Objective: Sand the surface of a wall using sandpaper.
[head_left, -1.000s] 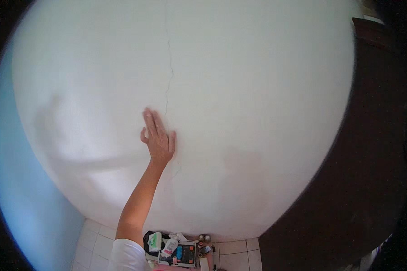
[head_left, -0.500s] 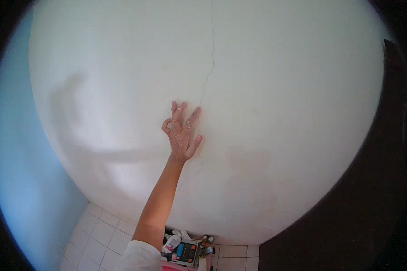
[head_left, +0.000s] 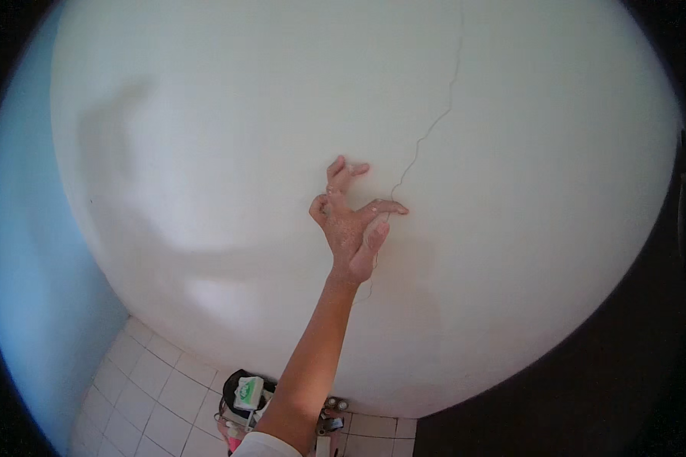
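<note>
Hand (left) [head_left: 348, 232]: splayed, apparently empty | index finger [head_left: 389, 206] across crack [head_left: 450, 107] in pale wall [head_left: 244, 137] | risk: hard pressing could flake edges, scrape skin | right hand unseen, state unknown

White wall [head_left: 244, 114], upright, thin crack [head_left: 450, 107] down it — jagged (slightly slanting)

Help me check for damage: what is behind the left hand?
White wall, with a crack showing above and below the left hand; whatever the hand itself covers is hidden.
</note>
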Available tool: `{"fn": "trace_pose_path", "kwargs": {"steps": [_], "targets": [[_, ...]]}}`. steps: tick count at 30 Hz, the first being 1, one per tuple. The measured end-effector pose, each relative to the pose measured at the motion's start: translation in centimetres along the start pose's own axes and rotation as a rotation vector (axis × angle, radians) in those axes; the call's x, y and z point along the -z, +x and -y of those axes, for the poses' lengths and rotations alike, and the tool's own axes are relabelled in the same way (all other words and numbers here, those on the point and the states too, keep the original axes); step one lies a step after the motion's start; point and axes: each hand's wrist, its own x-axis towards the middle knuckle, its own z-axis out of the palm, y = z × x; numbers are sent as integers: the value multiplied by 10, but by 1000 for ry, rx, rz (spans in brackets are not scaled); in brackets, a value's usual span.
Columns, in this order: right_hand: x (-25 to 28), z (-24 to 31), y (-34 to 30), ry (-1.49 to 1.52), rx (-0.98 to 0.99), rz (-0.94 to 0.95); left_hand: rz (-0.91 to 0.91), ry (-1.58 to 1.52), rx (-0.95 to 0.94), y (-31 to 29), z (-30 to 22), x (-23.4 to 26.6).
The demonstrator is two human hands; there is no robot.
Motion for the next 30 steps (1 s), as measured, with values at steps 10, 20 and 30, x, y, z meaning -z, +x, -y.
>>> {"fn": "trace_pose_path", "kwargs": {"steps": [10,20,30], "targets": [[117,146,297,114,473,-191,-509,-186,-81,-16,16,-1],[243,353,444,-212,755,-774,-475,-186,-57,-23,27,-19],[259,380,466,-185,768,-889,-450,-117,-70,-22,24,-16]]}}
